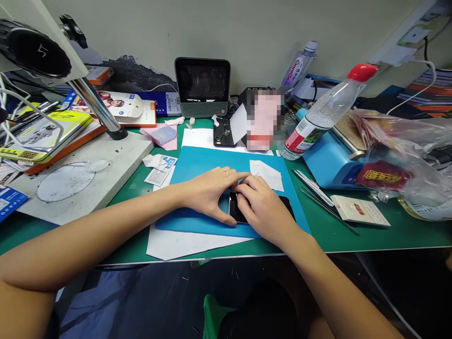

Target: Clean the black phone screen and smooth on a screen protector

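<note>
A smartphone (286, 205) with a dark glossy face lies flat on a blue mat (197, 165). My left hand (208, 190) frames its left end, the thumb at the near corner and the index finger stretched toward the far side, where it meets my right fingers. Over the middle of the phone rests my right hand (266, 209), its fingers bent and drawn together; whatever may be between them is hidden. A white wipe (266, 175) is spread on the mat just beyond the right hand.
Right of the mat lie tweezers (328, 209), a white pen-like tool (313, 187) and a cigarette pack (360, 210). A red-capped bottle (318, 120) leans by a blue box (325, 162). Behind stand a smart display (203, 87) and a black phone case (223, 133). At left, a stand base (120, 172).
</note>
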`<state>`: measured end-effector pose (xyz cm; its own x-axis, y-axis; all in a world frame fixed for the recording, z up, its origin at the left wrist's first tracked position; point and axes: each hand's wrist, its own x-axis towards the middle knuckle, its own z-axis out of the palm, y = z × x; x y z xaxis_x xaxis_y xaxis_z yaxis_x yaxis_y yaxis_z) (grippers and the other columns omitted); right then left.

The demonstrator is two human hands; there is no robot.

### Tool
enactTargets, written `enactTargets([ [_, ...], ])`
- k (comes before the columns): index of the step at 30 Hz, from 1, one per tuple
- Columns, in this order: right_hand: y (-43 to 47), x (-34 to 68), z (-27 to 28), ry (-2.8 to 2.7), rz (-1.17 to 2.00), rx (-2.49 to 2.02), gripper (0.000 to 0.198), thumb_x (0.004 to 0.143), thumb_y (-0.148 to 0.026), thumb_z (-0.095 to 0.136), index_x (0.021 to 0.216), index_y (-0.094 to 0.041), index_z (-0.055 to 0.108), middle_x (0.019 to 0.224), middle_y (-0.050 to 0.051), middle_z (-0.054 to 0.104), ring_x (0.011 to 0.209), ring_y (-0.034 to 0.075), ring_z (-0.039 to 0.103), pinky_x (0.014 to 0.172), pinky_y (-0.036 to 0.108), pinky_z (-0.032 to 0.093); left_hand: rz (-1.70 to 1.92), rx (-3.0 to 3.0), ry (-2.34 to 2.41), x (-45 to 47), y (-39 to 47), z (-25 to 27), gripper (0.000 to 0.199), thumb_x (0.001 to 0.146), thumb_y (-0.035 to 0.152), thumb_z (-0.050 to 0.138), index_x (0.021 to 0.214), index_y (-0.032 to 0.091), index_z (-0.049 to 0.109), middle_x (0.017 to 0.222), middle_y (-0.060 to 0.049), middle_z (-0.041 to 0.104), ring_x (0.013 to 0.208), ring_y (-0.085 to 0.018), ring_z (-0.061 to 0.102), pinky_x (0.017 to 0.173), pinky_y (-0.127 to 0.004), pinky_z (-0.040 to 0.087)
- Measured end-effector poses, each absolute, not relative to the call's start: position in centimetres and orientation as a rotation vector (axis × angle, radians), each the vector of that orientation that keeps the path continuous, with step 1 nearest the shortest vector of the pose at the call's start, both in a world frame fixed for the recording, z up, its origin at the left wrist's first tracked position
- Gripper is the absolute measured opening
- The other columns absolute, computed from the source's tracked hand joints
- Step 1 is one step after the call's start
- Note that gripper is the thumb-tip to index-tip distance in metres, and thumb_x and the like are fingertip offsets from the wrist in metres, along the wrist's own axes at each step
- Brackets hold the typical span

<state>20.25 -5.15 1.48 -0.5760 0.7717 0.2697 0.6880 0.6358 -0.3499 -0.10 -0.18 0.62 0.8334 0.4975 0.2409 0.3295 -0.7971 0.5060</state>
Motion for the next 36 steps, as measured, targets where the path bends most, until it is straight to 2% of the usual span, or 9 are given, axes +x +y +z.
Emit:
enactTargets([
  [3,-5.1,20.0,1.5,-2.470,0.264,-1.177,0.024,0.101,-0.011,0.041,0.102,-0.017,0.064,0.107,0.013,0.065,0.099,0.029,0.056,0.090,0.047,0.050,0.514,2.538,0.612,0.0,-0.2,0.7,0.096,0.072,0.059,0.084,0.146,0.015,0.040,0.116,-0.012,0.063,0.100,-0.030,0.057,0.088,-0.041,0.044],
  [8,-5.0,19.6,1.1,-2.466,0.210,-1.204,0.024,0.102,-0.010,0.037,0.100,-0.021,0.058,0.104,0.012,0.063,0.096,0.028,0.055,0.086,0.046,0.050,0.539,2.545,0.609,0.0,-0.2,0.6,0.087,0.072,0.060,0.084,0.136,0.014,0.047,0.106,-0.010,0.063,0.093,-0.029,0.056,0.083,-0.040,0.044],
  [17,-5.0,19.5,0.6,-2.422,0.223,-1.211,0.021,0.102,-0.010,0.037,0.099,-0.021,0.055,0.103,0.012,0.061,0.096,0.028,0.053,0.086,0.045,0.050,0.542,2.567,0.587,-0.1,-0.2,0.8,0.084,0.072,0.057,0.085,0.135,0.015,0.047,0.102,-0.009,0.062,0.091,-0.028,0.055,0.081,-0.038,0.043],
  [28,-4.9,19.6,0.4,-2.404,0.230,-1.185,0.021,0.102,-0.012,0.036,0.098,-0.022,0.054,0.101,0.011,0.062,0.096,0.028,0.054,0.084,0.045,0.050,0.555,2.580,0.583,0.0,-0.2,0.6,0.092,0.071,0.058,0.085,0.141,0.014,0.044,0.103,-0.010,0.063,0.091,-0.028,0.056,0.081,-0.039,0.043],
  [36,-4.8,19.6,0.4,-2.398,0.244,-1.184,0.018,0.103,-0.014,0.037,0.098,-0.023,0.052,0.103,0.011,0.061,0.097,0.027,0.054,0.085,0.044,0.051,0.565,2.570,0.570,0.0,-0.1,0.3,0.100,0.072,0.061,0.084,0.149,0.016,0.037,0.111,-0.012,0.065,0.095,-0.029,0.057,0.085,-0.041,0.045],
])
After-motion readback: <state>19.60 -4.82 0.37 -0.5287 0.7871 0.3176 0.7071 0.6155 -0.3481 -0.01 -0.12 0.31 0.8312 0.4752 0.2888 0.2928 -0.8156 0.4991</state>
